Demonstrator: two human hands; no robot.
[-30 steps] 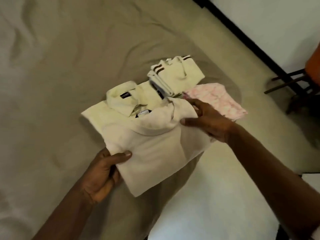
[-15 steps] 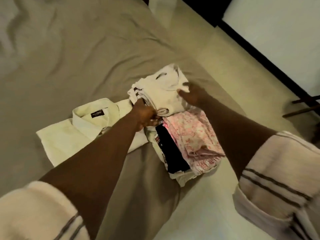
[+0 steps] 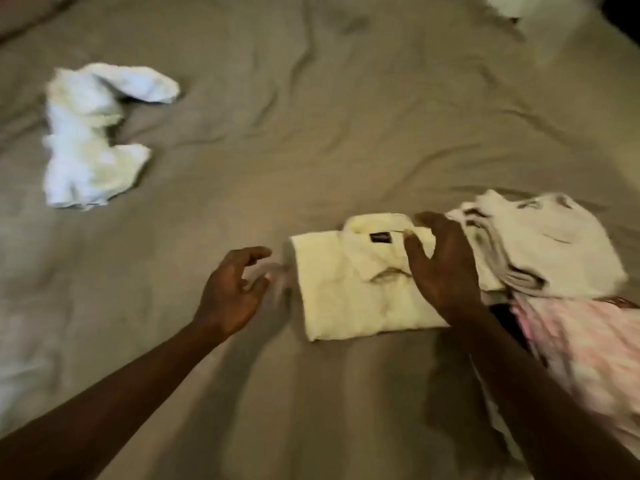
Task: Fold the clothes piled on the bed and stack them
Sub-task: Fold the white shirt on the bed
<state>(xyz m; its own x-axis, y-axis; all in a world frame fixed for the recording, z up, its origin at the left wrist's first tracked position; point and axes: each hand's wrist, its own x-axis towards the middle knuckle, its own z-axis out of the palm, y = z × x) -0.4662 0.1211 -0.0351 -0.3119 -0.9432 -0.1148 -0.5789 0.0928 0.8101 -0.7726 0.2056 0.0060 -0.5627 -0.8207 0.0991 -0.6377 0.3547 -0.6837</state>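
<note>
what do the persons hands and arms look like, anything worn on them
The left hand and the right hand are both bare, with no gloves. I can make out no ring, watch or bracelet, though the picture is blurred. The arms are uncovered to the frame edge, and no sleeve is in view.

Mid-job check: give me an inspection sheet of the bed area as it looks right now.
Surface: bed sheet, tan, wrinkled.
Job's things: folded cream shirt lies flat; folded off-white stack at its right end; pink patterned garment nearer the camera; crumpled white garment unfolded, far left.
Clutter: nothing seen.
Hands: left hand open, just off the shirt's left edge, holding nothing; right hand rests on the shirt's collar end.
Cables: nothing seen.
Surroundings: blurred white object at the top edge, cannot tell what.
</note>
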